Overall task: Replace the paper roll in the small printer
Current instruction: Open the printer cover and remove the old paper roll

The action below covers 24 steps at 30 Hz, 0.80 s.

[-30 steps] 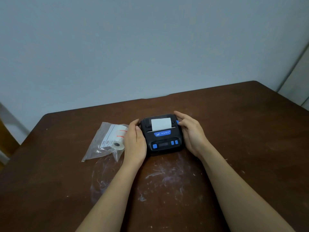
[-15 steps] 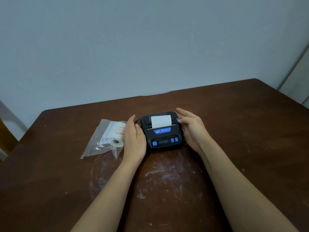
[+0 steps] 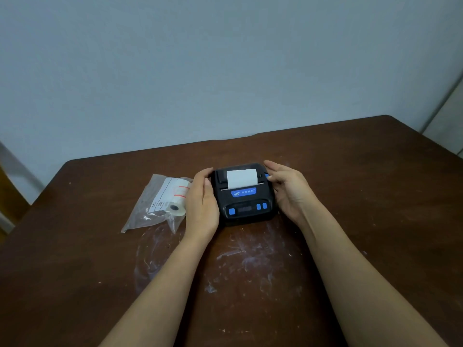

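A small black printer (image 3: 246, 200) with blue buttons sits on the dark brown table (image 3: 350, 196), lid closed, a strip of white paper (image 3: 241, 178) sticking out of its slot. My left hand (image 3: 201, 204) cups its left side. My right hand (image 3: 288, 187) holds its right side, thumb on a blue side tab (image 3: 267, 176). A white paper roll (image 3: 178, 202) lies in a clear plastic bag (image 3: 152, 209) just left of my left hand.
White scuff marks (image 3: 245, 261) cover the tabletop in front of the printer. A pale wall rises behind the table's far edge. A wooden piece (image 3: 7, 196) shows at the left border.
The view shifted slightly, so printer and hands sit a little higher in the frame. Both hands keep their hold on the printer's sides; nothing opened.
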Each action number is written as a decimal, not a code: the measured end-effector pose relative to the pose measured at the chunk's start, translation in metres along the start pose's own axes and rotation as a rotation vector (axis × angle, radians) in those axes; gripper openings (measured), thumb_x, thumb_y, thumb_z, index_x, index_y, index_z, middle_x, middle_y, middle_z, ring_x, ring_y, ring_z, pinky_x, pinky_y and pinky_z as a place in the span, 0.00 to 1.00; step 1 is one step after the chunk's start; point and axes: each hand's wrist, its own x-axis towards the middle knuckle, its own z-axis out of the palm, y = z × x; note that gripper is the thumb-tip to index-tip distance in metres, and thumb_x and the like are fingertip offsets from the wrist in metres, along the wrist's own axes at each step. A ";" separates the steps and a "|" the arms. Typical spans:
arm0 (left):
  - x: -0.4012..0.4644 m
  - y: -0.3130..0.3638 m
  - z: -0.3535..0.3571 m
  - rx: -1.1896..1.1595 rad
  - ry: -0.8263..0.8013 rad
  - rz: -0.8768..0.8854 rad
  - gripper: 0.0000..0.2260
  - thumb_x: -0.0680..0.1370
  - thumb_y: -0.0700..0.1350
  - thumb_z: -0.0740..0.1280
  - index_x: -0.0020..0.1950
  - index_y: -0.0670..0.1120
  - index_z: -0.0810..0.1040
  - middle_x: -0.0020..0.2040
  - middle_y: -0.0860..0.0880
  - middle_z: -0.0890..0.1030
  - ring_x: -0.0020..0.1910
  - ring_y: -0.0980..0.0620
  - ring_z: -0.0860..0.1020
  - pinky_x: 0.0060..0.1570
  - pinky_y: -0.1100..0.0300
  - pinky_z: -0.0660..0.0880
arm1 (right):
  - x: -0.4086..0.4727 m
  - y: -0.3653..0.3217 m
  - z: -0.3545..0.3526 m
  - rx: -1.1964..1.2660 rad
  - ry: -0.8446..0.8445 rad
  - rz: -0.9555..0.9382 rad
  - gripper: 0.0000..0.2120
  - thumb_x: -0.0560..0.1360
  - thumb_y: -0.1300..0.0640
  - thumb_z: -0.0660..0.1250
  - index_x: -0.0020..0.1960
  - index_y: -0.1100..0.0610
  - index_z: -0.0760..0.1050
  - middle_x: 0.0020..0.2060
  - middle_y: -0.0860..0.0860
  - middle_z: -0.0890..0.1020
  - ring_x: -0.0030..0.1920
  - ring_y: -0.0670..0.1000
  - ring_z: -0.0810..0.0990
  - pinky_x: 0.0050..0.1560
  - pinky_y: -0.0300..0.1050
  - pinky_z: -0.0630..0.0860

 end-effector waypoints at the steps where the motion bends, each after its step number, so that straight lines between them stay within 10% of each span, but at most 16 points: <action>1: 0.000 0.001 0.000 -0.041 0.005 -0.032 0.15 0.84 0.43 0.51 0.64 0.48 0.74 0.59 0.52 0.78 0.59 0.55 0.75 0.60 0.56 0.74 | 0.000 0.000 0.000 0.000 -0.002 0.002 0.26 0.73 0.73 0.55 0.71 0.63 0.68 0.64 0.57 0.78 0.60 0.54 0.80 0.59 0.48 0.78; 10: 0.000 0.003 -0.005 -0.143 -0.024 -0.125 0.10 0.84 0.46 0.54 0.58 0.50 0.75 0.58 0.51 0.79 0.59 0.51 0.77 0.58 0.46 0.78 | -0.001 -0.004 0.000 -0.043 -0.018 0.033 0.26 0.74 0.73 0.55 0.72 0.62 0.67 0.65 0.56 0.78 0.62 0.55 0.78 0.60 0.48 0.78; 24: -0.001 0.003 -0.003 -0.117 -0.015 -0.086 0.10 0.83 0.43 0.56 0.61 0.48 0.74 0.58 0.50 0.79 0.57 0.53 0.78 0.52 0.57 0.78 | 0.003 -0.001 -0.003 -0.077 -0.045 -0.022 0.24 0.76 0.71 0.59 0.72 0.64 0.66 0.65 0.60 0.77 0.64 0.56 0.77 0.68 0.51 0.72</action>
